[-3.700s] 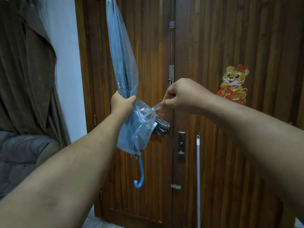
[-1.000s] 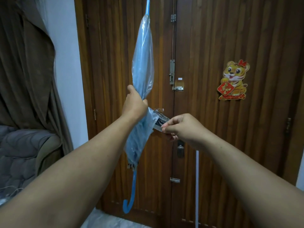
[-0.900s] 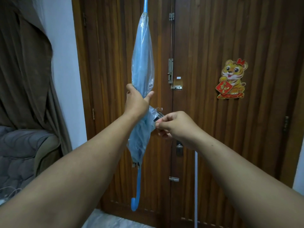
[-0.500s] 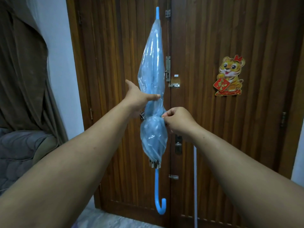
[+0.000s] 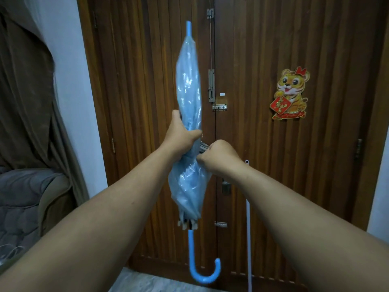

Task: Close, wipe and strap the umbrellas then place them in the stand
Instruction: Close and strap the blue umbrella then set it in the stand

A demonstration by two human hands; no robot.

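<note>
holding the umbrella upright in front of a wooden double door, tip up and hooked handle hanging near the floor, the person works at its waist. the left hand is wrapped round the folded clear-blue canopy, thumb across the front. the right hand is curled tight just beside it, pinching something at the canopy's side; that is probably the strap, though the strap itself cannot be made out. a bit of checked cloth pokes out between the two hands.

judging from this, the strapping step is in hand and not yet finished. the plastic looks slick and puffs out below the grip, so the folds could slip loose if the left hand eases before the strap fastens. the strap could also catch the cloth, or close over a bulge and spring open. the umbrella is long and held only at the middle, so it could swing against the door if the hold shifts.

no stand is in view. the door carries a bolt latch and a tiger sticker; a pale pole leans against it to the right. a brown curtain hangs at the left over a grey cushioned seat, with a strip of white wall between curtain and door. a pale floor shows at the bottom.
</note>
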